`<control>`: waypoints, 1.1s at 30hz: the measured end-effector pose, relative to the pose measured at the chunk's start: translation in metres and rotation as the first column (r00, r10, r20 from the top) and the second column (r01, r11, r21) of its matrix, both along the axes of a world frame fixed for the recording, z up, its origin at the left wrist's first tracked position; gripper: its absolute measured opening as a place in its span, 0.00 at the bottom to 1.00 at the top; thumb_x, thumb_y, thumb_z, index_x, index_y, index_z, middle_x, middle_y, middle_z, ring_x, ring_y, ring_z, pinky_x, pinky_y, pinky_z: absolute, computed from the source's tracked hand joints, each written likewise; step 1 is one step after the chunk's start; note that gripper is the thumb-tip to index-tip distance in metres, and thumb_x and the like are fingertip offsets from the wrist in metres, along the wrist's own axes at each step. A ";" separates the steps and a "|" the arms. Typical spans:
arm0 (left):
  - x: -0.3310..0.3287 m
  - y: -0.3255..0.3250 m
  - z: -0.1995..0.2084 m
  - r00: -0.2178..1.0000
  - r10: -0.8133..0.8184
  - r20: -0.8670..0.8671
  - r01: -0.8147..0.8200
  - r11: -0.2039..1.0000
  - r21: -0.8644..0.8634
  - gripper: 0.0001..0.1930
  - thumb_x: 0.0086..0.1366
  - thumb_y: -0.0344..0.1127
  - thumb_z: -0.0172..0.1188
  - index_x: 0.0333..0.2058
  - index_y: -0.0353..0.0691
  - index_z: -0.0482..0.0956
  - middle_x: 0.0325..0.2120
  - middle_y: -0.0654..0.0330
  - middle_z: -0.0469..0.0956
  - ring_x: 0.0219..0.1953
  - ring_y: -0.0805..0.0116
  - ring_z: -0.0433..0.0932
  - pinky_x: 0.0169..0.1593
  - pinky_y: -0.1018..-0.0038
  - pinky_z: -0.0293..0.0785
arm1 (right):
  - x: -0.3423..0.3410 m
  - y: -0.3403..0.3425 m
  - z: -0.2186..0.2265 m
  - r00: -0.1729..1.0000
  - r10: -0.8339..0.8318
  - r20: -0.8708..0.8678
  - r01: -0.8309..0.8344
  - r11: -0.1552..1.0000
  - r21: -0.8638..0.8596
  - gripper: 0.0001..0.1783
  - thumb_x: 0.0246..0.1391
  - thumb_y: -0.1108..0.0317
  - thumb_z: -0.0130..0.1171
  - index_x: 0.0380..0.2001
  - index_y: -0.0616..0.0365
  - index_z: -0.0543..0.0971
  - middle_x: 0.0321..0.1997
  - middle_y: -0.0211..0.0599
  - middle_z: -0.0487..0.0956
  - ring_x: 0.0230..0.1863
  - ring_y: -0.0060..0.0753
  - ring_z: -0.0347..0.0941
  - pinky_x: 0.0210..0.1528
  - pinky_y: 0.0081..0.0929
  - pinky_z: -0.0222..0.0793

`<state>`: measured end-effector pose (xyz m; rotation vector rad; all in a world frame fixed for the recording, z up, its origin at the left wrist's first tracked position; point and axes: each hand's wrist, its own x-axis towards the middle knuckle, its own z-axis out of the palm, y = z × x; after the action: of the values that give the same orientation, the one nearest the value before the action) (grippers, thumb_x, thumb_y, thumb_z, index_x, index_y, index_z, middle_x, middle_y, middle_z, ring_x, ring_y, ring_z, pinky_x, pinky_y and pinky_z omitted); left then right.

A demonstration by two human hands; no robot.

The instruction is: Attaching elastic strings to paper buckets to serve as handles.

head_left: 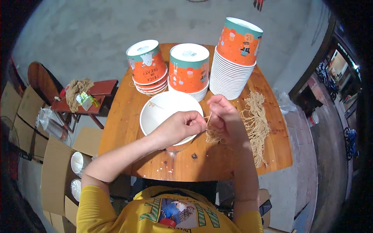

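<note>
Just right of a paper bucket (pixel 153 120), my left hand (pixel 180 127) and my right hand (pixel 227 118) meet. Both are closed, with thumb and fingers pinching a thin piece of beige twine (pixel 208 119) between them. The bucket's white mouth faces up, and a short bit of string lies against its inner wall. My left hand and wrist cover part of its near right side. Under my right hand, loose twine strands (pixel 213 136) rest on the table. Beside my right forearm stretches a long tangled bundle of the same twine (pixel 256 128).
Inverted orange-and-green paper buckets stand along the far side of the wooden table (pixel 186 167): a left stack (pixel 149 68), a middle stack (pixel 189 70) and a tall right stack (pixel 237 58). Left of it are a red bench (pixel 101 88) holding more twine, and cardboard boxes (pixel 54 171) with wrapped white cups.
</note>
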<state>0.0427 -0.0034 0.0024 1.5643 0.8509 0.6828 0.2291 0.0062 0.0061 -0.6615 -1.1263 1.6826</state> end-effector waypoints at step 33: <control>0.000 0.000 0.012 0.978 0.120 0.172 -0.017 0.862 -0.507 0.10 0.63 0.26 0.54 0.44 0.34 0.70 0.35 0.60 0.76 0.31 0.81 0.73 0.36 0.86 0.74 | -0.012 -0.054 -0.042 0.438 -0.842 0.315 0.119 0.402 0.908 0.03 0.45 0.74 0.64 0.27 0.56 0.82 0.20 0.28 0.66 0.20 0.21 0.60 0.22 0.21 0.54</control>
<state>0.0428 -0.0032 0.0146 0.9803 0.8543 0.5943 0.2169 -0.0482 -0.0359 -1.0271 -1.8049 0.0683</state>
